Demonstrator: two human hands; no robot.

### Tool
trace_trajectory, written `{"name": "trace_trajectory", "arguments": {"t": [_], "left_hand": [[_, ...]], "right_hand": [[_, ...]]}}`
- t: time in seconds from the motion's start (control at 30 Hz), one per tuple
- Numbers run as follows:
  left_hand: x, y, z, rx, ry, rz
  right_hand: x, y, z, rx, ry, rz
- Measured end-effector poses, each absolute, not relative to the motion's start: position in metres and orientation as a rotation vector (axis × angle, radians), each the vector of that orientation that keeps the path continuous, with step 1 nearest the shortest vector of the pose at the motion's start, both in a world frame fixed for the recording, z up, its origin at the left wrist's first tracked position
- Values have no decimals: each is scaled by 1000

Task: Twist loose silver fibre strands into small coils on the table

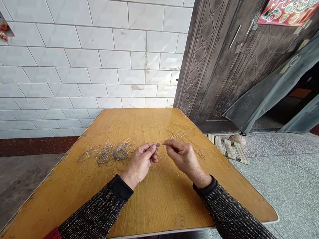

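My left hand (142,161) is closed above the middle of the table, thumb and forefinger pinched together. A thin wire seems to run between its fingertips and my right hand (183,158), but it is very fine and mostly lost to view. The right hand is also closed in a pinch, its tips a short gap from the left ones. Coiled grey wire (121,151) lies just left of my left hand, beside a looser wire bundle (105,154). Beyond my right hand, loose copper-coloured wire strands (178,134) spread over the tabletop.
The wooden table (154,205) has a pale edge and meets a white tiled wall (104,78) at its far end. To the right are a dark carved door (211,66), a grey-green curtain (271,89) and a low strapped stool (230,149) on the floor.
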State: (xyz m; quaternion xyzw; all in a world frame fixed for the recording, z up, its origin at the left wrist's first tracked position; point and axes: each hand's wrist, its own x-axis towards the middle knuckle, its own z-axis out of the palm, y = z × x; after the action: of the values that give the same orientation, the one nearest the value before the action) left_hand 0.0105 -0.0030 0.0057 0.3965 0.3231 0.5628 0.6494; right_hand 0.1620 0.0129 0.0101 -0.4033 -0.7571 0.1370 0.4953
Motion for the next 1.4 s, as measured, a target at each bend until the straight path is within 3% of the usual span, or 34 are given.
{"name": "trace_trajectory", "arguments": {"t": [0.53,1.4], "left_hand": [[7,-1,-2,1182,826,1188],[9,-4,2,1336,994,1196]], "right_hand": [[167,5,12,-1034,-2233,-407],[164,9,3,-980,-2211,-461]]}}
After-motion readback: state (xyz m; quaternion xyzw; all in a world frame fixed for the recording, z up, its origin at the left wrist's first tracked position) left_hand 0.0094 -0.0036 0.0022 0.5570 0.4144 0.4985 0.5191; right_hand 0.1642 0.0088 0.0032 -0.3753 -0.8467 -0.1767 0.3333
